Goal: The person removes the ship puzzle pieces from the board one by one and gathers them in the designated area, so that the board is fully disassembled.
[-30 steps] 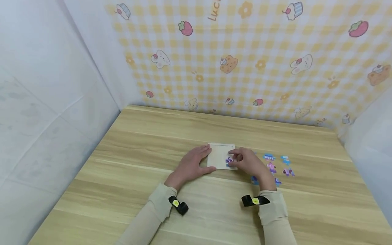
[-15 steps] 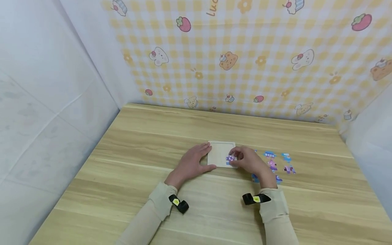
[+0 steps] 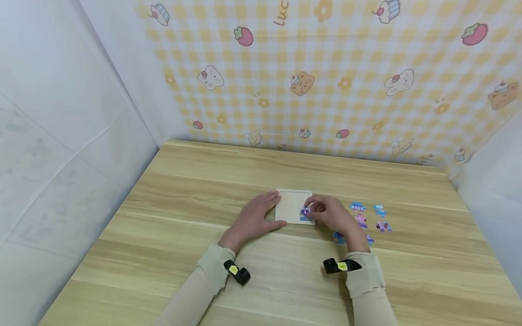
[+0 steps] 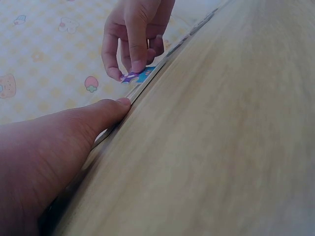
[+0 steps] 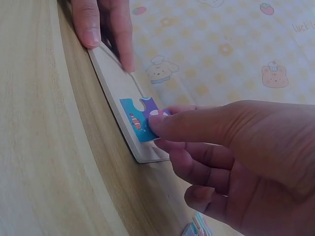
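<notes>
A puzzle piece [image 3: 304, 213], purple and teal with an orange-and-white fish [image 5: 135, 121], is pinched between the thumb and fingers of my right hand [image 3: 333, 216]. It is at the lower right corner of a square, pale wooden puzzle tray [image 3: 290, 203]. In the right wrist view the piece lies over the tray's inner surface; whether it sits flat is hard to tell. My left hand [image 3: 256, 217] rests at the tray's left side, thumb at the near corner and straight fingers at the far one. No other piece shows inside the tray.
Right of the tray, several loose puzzle pieces lie on the wooden table, among them a blue one with windows [image 3: 357, 207], a pink one [image 3: 360, 221] and a purple one [image 3: 383, 226]. My right forearm partly covers this group. A yellow checked cloth [image 3: 342, 104] hangs behind.
The puzzle piece has turned slightly in my right fingers, and more of its blue part now shows at the bottom. My left hand has stayed at the tray's side.
</notes>
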The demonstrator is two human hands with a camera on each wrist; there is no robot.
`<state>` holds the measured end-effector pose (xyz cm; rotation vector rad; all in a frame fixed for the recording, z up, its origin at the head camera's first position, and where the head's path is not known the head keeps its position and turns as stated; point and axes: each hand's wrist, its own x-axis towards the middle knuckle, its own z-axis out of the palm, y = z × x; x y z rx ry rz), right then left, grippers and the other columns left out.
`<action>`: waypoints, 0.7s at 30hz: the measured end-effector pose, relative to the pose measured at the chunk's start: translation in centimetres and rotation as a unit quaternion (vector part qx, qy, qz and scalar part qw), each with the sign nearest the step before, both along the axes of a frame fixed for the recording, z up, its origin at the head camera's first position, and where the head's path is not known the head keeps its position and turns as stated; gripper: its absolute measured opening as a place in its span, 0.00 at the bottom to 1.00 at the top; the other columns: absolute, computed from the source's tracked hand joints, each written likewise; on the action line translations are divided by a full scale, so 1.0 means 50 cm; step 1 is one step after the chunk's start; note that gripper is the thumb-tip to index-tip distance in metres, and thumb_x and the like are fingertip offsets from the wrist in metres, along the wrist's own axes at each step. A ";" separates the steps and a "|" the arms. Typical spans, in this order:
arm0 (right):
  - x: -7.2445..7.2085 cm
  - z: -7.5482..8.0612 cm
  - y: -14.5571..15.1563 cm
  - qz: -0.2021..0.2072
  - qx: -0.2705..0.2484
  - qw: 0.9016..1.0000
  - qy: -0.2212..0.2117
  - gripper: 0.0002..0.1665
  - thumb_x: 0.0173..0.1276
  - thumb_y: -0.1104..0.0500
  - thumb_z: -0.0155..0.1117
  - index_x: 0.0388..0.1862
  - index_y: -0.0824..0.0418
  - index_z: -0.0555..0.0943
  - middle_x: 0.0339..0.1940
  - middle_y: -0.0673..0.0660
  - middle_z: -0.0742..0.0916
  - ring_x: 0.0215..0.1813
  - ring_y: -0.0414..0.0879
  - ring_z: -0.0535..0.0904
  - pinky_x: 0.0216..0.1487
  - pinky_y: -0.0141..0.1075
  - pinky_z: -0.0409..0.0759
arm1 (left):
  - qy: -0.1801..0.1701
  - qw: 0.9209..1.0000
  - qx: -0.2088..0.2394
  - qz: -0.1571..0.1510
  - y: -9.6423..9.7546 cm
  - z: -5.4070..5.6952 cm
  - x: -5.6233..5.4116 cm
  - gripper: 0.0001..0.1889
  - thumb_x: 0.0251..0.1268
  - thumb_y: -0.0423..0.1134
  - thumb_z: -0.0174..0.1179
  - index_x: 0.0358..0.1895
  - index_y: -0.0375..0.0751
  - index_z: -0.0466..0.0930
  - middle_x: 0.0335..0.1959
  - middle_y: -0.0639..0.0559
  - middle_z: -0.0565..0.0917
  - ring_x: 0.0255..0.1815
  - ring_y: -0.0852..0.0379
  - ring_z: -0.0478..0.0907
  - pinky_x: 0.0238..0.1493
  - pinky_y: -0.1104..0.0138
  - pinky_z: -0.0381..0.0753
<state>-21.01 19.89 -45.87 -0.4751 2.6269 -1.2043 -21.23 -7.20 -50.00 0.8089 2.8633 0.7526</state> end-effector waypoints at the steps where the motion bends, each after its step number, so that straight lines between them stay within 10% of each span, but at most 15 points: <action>1: 0.001 0.000 0.000 -0.003 -0.002 1.000 -0.001 0.07 0.72 0.63 0.70 0.47 0.59 0.86 0.36 0.53 0.86 0.37 0.47 0.79 0.41 0.38 0.81 | 0.000 1.000 0.000 0.000 0.000 0.000 0.000 0.45 0.67 0.69 0.61 0.80 0.45 0.65 0.82 0.54 0.62 0.83 0.54 0.55 0.83 0.58 0.52; 21: 0.054 0.045 0.088 -0.047 -0.040 0.997 0.054 0.11 0.74 0.60 0.69 0.52 0.60 0.86 0.39 0.55 0.88 0.34 0.58 0.82 0.32 0.34 0.82 | 0.000 1.000 0.011 -0.004 -0.003 0.000 0.000 0.45 0.66 0.67 0.62 0.79 0.43 0.65 0.82 0.53 0.62 0.83 0.53 0.55 0.83 0.57 0.52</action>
